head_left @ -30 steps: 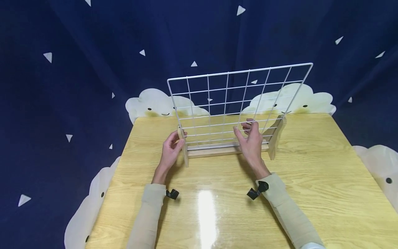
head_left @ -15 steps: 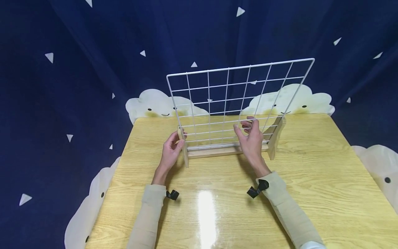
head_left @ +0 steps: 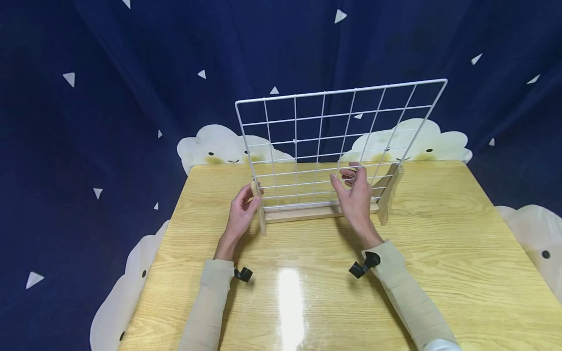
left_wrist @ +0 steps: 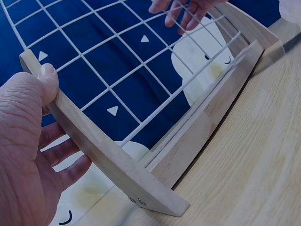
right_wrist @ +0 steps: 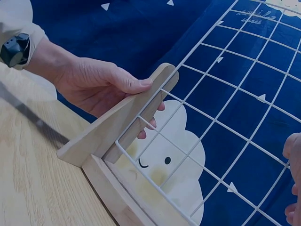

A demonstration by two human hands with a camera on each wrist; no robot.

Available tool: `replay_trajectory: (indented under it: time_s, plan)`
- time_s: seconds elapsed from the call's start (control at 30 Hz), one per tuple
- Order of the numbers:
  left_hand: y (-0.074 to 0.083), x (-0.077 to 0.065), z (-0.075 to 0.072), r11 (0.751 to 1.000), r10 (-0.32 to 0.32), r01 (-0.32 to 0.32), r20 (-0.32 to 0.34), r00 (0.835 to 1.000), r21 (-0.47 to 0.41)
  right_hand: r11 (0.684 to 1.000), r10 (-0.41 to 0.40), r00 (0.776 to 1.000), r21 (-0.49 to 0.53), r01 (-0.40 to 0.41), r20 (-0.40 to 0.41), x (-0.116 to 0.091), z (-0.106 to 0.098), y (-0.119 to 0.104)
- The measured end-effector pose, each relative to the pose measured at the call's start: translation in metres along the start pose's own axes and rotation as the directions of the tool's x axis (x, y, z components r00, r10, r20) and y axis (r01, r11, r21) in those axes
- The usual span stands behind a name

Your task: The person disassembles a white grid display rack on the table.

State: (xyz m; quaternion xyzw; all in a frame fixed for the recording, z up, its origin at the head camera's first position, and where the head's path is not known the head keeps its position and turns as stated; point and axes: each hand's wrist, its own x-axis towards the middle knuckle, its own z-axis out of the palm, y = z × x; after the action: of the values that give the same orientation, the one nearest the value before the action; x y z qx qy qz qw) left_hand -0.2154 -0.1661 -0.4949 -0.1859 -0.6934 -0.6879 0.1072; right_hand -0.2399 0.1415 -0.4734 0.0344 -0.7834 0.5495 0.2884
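A white wire grid panel (head_left: 325,92) stands in a wooden stand (head_left: 303,214) near the table's back edge, its lower side along the base bar. At the stand's left, my left hand (head_left: 239,213) grips the upright side piece (left_wrist: 108,148), thumb on the front edge and fingers behind. My right hand (head_left: 356,200) holds the grid low on its right half, thumb in front and fingers partly hidden behind the wires. The right side piece (head_left: 388,200) of the stand is beyond that hand.
The wooden table (head_left: 342,302) carries a bright light reflection at its front middle. A dark blue curtain (head_left: 145,58) with white triangles hangs around, with cloud shapes (head_left: 215,144) along the table edges.
The grid's top edge has shifted upward in the head view, and its upper right corner slightly right. Both hands and the stand keep nearly the same places.
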Motion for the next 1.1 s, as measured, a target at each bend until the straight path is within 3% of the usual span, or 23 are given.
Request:
replay_trajectory:
  time_s: [0.6, 1.1]
  plan:
    - [0.002, -0.007, -0.002, 0.999, -0.023, 0.023, -0.002, 1.000, -0.034, 1.000, 0.001, 1.000, -0.005, -0.001, 0.009, 0.004, 0.001, -0.008]
    - [0.011, -0.015, -0.004, 0.999, -0.047, 0.047, -0.002, 0.999, -0.009, 1.000, -0.017, 0.999, -0.022, 0.017, 0.027, 0.008, 0.001, -0.019]
